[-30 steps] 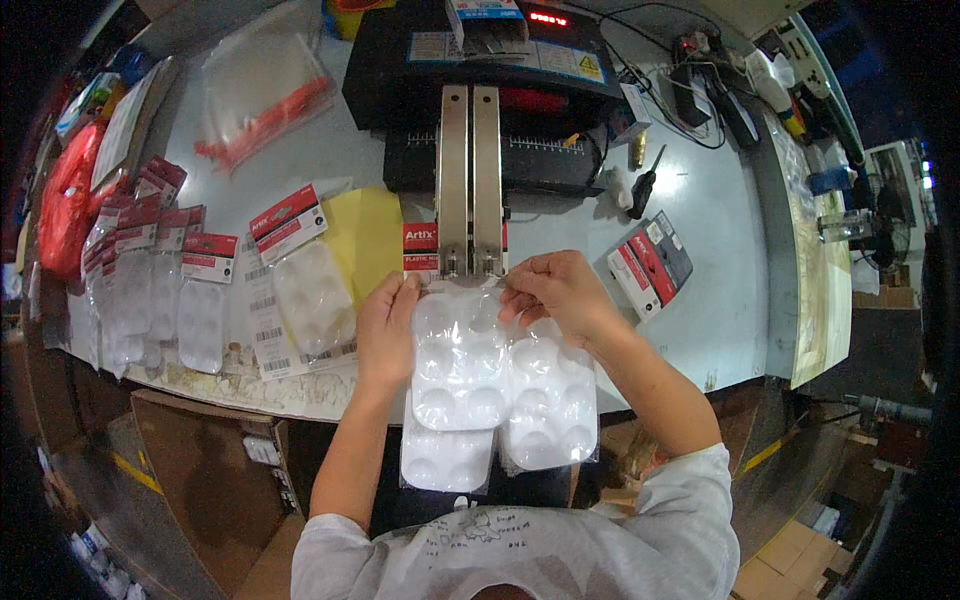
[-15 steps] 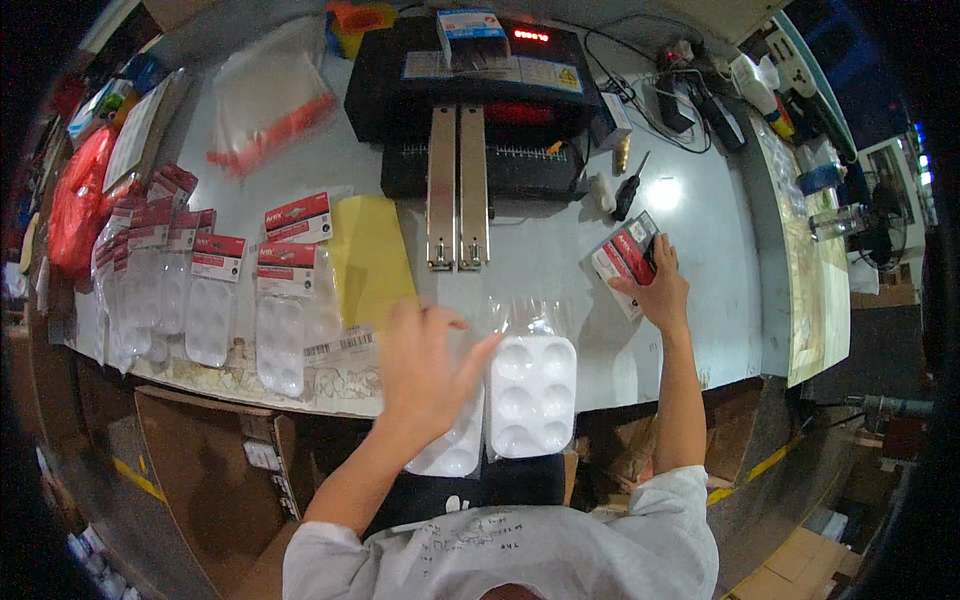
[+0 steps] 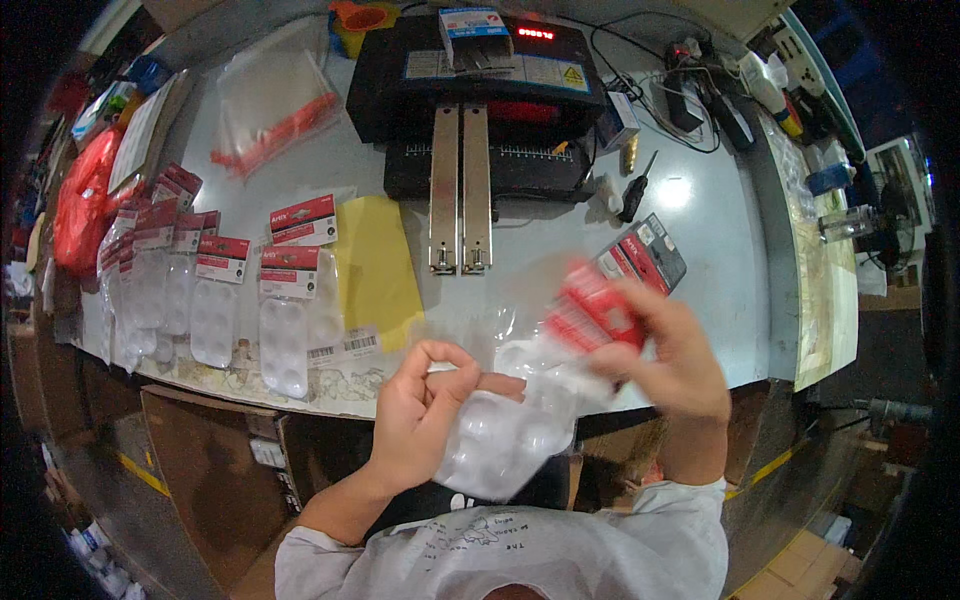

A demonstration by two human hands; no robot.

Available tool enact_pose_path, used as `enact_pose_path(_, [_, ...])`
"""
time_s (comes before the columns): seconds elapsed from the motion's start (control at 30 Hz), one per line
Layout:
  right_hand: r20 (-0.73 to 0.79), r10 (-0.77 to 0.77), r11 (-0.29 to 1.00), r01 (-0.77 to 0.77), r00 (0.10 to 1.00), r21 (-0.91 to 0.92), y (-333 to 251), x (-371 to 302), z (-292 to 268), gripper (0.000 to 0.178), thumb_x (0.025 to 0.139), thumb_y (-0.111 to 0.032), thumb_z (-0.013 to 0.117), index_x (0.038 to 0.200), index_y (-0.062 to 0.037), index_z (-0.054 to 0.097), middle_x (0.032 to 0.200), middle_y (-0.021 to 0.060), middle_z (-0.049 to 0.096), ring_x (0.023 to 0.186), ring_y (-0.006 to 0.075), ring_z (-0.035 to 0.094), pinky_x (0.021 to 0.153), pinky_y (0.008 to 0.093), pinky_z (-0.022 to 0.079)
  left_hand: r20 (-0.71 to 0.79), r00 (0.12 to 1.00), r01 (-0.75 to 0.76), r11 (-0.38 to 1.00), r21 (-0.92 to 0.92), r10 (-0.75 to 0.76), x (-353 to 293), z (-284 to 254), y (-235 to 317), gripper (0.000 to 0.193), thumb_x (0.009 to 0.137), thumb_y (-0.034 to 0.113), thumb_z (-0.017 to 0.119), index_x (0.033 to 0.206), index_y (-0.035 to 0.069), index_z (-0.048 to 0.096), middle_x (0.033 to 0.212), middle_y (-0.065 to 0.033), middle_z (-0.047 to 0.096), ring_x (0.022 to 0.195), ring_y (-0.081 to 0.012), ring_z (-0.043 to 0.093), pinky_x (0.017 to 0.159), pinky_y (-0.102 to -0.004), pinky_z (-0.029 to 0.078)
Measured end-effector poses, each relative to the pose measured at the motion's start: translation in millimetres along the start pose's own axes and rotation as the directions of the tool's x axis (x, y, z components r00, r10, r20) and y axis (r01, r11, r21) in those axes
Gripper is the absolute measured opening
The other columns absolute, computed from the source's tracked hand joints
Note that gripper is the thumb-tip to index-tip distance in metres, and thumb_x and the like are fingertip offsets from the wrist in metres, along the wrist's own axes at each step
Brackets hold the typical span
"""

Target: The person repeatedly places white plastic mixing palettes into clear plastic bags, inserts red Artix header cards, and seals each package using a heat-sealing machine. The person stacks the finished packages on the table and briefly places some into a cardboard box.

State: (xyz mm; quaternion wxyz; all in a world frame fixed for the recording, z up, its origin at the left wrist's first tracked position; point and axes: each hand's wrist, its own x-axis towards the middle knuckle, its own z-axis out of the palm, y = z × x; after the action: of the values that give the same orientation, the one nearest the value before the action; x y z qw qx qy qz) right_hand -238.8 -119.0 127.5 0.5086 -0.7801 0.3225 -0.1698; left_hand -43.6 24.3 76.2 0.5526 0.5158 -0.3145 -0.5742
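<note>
My left hand (image 3: pixel 420 420) pinches the top of a clear plastic bag holding a white palette tray (image 3: pixel 505 440), in front of the table's near edge. My right hand (image 3: pixel 675 355) holds a red header card (image 3: pixel 590 310) at the bag's upper right; it is blurred by motion. A stack of red and black header cards (image 3: pixel 645 255) lies on the table just beyond my right hand. Two metal sealer bars (image 3: pixel 460 190) of the black sealing machine (image 3: pixel 475 70) point toward me.
Finished packs with red headers (image 3: pixel 290 310) lie in rows at the left by a yellow sheet (image 3: pixel 375 265). A clear bag with red sticks (image 3: pixel 270 105) and red bags (image 3: pixel 80 205) sit far left. A screwdriver (image 3: pixel 637 190), cables and bottles are at the right.
My right hand came back from the card stack with a red header card and brought it to the bag. My left hand shifted its grip to the bag's top.
</note>
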Motion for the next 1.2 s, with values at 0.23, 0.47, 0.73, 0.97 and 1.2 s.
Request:
enact_pose_path(0.23, [0.121, 0.296, 0.952, -0.303, 0.947, 0.038, -16.2, 22.7, 33.4, 0.023, 0.073, -0.015, 0.075, 0.083, 0.0020, 0.062, 0.068, -0.0013, 0.057, 0.063, 0.0027, 0.048, 0.054, 0.0193, 0.039, -0.118, 0.990, -0.047, 0.964, 0.262, 0.080, -3.8, -3.0, -3.8, 0.014, 0.091, 0.010, 0.052, 0.092, -0.003, 0.056, 0.081, -0.0086, 0.068, 0.071, -0.0066, 0.060, 0.064, -0.0198, 0.045])
enact_pose_path(0.47, [0.116, 0.159, 0.981, -0.144, 0.980, -0.127, -8.4, 19.6, 42.6, 0.024, 0.071, -0.017, 0.077, 0.083, -0.0010, 0.064, 0.061, -0.0024, 0.055, 0.057, 0.0034, 0.047, 0.050, 0.0197, 0.037, -0.175, 0.978, -0.029, 0.898, 0.439, 0.117, -8.5, -9.0, -2.4, 0.014, 0.088, 0.013, 0.057, 0.088, 0.000, 0.062, 0.064, -0.0016, 0.060, 0.059, -0.0035, 0.048, 0.056, -0.0201, 0.041])
enact_pose_path(0.73, [0.290, 0.505, 0.763, -0.577, 0.813, 0.292, 12.6, 10.1, 46.3, 0.018, 0.081, -0.017, 0.067, 0.083, 0.0009, 0.066, 0.071, 0.0037, 0.063, 0.059, 0.0075, 0.059, 0.050, 0.0210, 0.045, -0.422, 0.890, -0.056, 0.960, 0.275, 0.173, -1.6, -18.5, -6.9, 0.021, 0.090, 0.016, 0.055, 0.080, -0.001, 0.062, 0.070, 0.0049, 0.055, 0.061, -0.0015, 0.040, 0.053, -0.0172, 0.031])
enact_pose_path(0.97, [0.261, 0.441, 0.741, -0.513, 0.859, 0.433, 19.0, 4.6, 53.4, 0.020, 0.087, -0.012, 0.056, 0.088, 0.0070, 0.061, 0.078, 0.0120, 0.064, 0.060, 0.0148, 0.064, 0.050, 0.0228, 0.050, -0.404, 0.912, 0.006, 0.981, 0.195, 0.074, -5.1, -24.2, -17.7, 0.020, 0.090, 0.013, 0.054, 0.092, -0.004, 0.063, 0.077, 0.0005, 0.061, 0.071, -0.0046, 0.049, 0.064, -0.0192, 0.041])
enact_pose_path(1.2, [0.361, 0.578, 0.597, -0.680, 0.732, 0.426, 37.9, 43.0, 60.1, 0.020, 0.086, -0.010, 0.055, 0.079, 0.0078, 0.059, 0.067, 0.0106, 0.062, 0.054, 0.0148, 0.061, 0.046, 0.0233, 0.050, -0.366, 0.930, 0.157, 0.939, 0.305, -0.036, 22.9, -45.0, -26.7, 0.026, 0.089, 0.020, 0.054, 0.084, -0.004, 0.063, 0.066, 0.0020, 0.057, 0.063, -0.0027, 0.044, 0.056, -0.0194, 0.034])
